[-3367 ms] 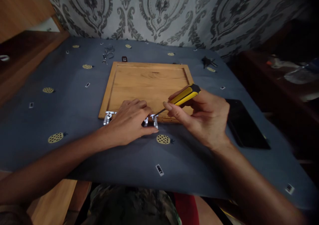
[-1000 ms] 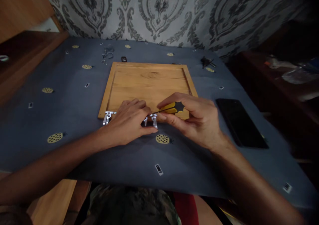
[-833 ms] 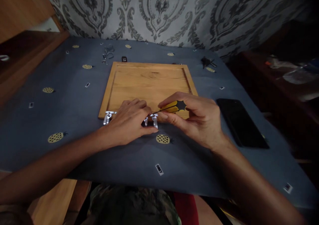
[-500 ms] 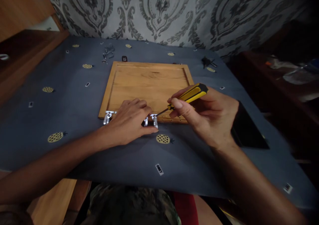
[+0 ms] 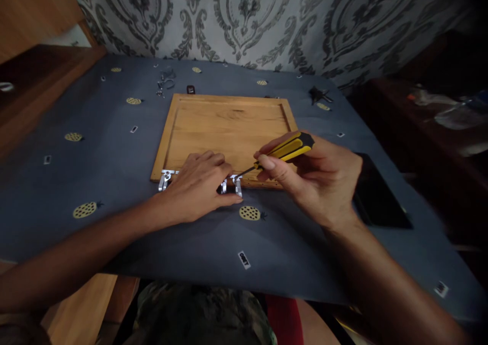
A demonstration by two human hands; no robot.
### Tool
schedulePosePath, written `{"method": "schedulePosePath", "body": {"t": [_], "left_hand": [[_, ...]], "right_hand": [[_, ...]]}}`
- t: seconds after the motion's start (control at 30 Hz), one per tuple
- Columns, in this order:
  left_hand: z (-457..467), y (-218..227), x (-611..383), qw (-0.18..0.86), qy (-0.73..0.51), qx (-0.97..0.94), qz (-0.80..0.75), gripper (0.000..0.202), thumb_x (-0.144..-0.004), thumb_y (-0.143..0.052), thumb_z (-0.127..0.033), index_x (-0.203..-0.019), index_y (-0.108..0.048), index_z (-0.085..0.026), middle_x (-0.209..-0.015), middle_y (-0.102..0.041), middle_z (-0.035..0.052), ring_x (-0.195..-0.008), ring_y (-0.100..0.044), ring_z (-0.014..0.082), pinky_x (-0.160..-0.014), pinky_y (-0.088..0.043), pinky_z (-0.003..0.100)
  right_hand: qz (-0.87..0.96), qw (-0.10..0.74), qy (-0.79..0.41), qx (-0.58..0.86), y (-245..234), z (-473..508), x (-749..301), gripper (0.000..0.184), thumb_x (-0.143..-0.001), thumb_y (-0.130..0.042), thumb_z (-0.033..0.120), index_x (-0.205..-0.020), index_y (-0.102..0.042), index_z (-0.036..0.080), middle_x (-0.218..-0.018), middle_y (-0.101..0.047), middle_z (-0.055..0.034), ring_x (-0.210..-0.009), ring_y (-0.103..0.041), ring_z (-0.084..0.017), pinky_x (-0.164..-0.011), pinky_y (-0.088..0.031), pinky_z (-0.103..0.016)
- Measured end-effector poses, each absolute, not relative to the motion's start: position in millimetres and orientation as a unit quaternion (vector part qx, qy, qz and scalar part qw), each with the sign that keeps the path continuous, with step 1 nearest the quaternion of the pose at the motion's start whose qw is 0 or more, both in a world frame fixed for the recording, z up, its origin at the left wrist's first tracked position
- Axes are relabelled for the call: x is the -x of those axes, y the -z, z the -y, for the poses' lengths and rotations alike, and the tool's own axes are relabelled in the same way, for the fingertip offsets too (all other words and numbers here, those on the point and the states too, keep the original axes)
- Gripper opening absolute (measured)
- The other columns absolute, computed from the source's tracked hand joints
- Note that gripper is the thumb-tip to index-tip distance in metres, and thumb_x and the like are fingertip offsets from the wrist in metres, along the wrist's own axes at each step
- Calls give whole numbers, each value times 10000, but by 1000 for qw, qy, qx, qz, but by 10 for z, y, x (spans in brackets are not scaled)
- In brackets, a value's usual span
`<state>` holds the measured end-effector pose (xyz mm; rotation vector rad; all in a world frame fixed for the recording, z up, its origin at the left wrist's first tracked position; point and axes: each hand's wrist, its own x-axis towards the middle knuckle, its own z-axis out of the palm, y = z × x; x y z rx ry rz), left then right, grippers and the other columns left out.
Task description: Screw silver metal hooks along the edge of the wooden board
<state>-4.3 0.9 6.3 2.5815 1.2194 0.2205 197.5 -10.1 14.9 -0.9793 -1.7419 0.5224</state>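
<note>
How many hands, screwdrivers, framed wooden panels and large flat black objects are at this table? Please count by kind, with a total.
Hands: 2, left hand and right hand
Screwdriver: 1
Framed wooden panel: 1
Large flat black object: 1, partly hidden
Total: 5

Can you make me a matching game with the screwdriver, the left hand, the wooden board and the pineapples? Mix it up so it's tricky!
Things:
1. Screwdriver
2. Left hand
3. Wooden board
4. Pineapples

Clues:
A. Brown and lying flat
B. Printed on the blue-grey cloth
C. Yellow and black, in the right hand
D. Over the metal parts at a near edge

Right pairs: 1-C, 2-D, 3-A, 4-B
</note>
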Motion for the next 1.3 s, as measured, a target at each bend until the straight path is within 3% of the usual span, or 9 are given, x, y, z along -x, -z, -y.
{"method": "schedulePosePath", "body": {"t": [0.3,0.6,0.9,1.3], "left_hand": [[-11,-48,43,128,-79,-892,-426,370,-902,-755,-469,-1124,-721,-175,-1056,-686,88,-1052,-609,298,-919,-447,443],[-18,-27,53,131,-89,-896,-416,361,-899,-759,-464,-1108,-704,-175,-1074,-683,85,-1040,-609,290,-912,-443,433],[-14,-35,57,127,-92,-898,-412,332,-890,-769,-478,-981,-696,-167,-1014,-679,78,-1015,-617,287,-892,-456,421],[-11,-34,51,127,-87,-897,-414,329,-895,-766,-470,-988,-699,-162,-1032,-676,84,-1041,-610,302,-909,-456,442]], "right_hand": [[770,478,-172,386,-213,129,-2003,157,-864,-807,406,-852,-729,271,-741,-715,5,-610,-674,-171,-560,-511,-332],[753,487,-197,396,-190,128,-1991,131,-873,-801,388,-852,-716,290,-766,-705,12,-594,-663,-165,-552,-538,-345],[706,537,-196,418,-119,90,-1969,203,-822,-841,440,-796,-716,282,-719,-676,27,-523,-641,-146,-463,-487,-318],[708,533,-216,410,-111,84,-1961,201,-823,-843,424,-797,-712,274,-706,-673,28,-524,-661,-141,-432,-479,-293]]}}
